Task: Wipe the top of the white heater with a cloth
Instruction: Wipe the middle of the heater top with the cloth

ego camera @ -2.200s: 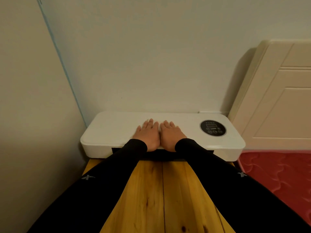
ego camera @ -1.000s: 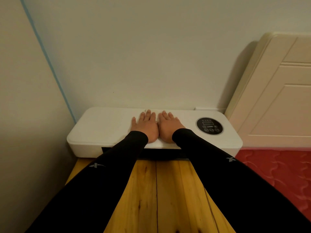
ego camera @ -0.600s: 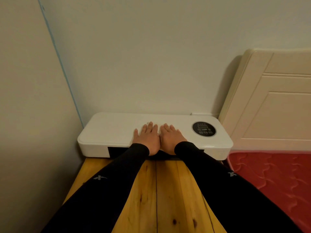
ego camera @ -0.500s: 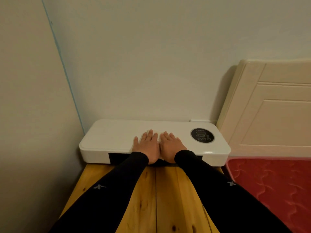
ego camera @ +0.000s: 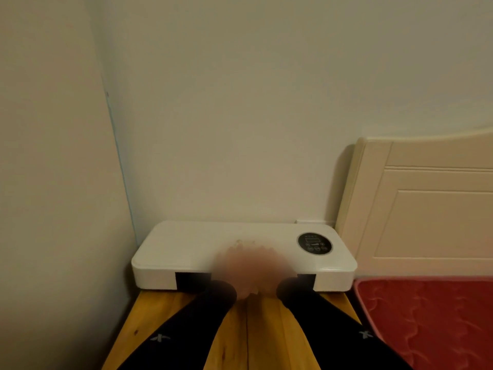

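Observation:
The white heater (ego camera: 181, 244) lies flat against the back wall on a wooden bench (ego camera: 264, 332). A round black control panel (ego camera: 314, 243) sits near its right end. My left hand (ego camera: 229, 268) and my right hand (ego camera: 269, 268) are side by side over the heater's front edge, at its middle. Both are smeared by motion blur, so the fingers cannot be made out. No cloth can be made out. Black sleeves cover both forearms.
A wall (ego camera: 53, 182) closes in right beside the heater's left end. To the right stand a cream bed headboard (ego camera: 426, 209) and a red mattress (ego camera: 426, 321), close to the heater's right end.
Both hands lay flat and still on the heater's top; now they have slid back toward its front edge and are blurred. The camera has tilted up, so the heater sits lower in view.

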Action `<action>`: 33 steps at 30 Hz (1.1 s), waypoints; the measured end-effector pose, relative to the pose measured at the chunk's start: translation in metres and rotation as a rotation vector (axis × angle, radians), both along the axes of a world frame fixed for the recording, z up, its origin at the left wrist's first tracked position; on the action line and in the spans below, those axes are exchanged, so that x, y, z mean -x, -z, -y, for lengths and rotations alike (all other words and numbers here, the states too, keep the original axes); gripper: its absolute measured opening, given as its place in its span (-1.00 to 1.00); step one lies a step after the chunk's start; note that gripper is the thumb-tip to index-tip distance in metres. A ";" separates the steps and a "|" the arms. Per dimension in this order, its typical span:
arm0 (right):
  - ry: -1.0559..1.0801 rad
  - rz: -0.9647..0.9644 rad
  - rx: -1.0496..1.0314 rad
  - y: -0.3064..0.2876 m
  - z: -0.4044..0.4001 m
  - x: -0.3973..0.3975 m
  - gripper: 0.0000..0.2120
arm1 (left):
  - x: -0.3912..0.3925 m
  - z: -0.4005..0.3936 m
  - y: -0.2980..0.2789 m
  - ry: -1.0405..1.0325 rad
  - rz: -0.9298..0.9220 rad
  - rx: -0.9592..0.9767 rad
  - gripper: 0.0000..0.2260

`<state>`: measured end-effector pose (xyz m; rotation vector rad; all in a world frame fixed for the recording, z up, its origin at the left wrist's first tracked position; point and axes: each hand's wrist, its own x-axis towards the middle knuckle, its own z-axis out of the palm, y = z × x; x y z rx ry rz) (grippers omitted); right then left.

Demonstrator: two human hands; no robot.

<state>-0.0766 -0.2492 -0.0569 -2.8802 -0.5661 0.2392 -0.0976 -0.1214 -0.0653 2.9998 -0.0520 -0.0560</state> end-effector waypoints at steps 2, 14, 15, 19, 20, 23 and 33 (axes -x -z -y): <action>0.005 -0.001 -0.002 0.001 0.000 -0.002 -0.42 | -0.003 -0.001 -0.001 0.019 0.007 -0.027 -0.43; -0.034 -0.003 0.021 0.002 0.015 -0.048 -0.36 | -0.049 0.014 -0.005 0.055 -0.053 0.007 -0.44; -0.034 -0.004 0.022 0.002 0.016 -0.054 -0.36 | -0.054 0.016 -0.004 0.052 -0.054 0.013 -0.43; -0.027 -0.001 0.012 0.006 0.022 -0.080 -0.43 | -0.077 0.022 -0.001 0.027 -0.071 0.037 -0.42; -0.032 0.004 0.020 0.007 0.024 -0.086 -0.42 | -0.082 0.024 0.000 0.018 -0.070 0.037 -0.42; -0.047 0.022 0.027 0.009 0.029 -0.101 -0.38 | -0.095 0.030 0.002 -0.005 -0.059 0.024 -0.43; -0.061 0.055 -0.009 0.011 0.040 -0.135 -0.43 | -0.124 0.041 0.004 -0.022 -0.011 0.043 -0.46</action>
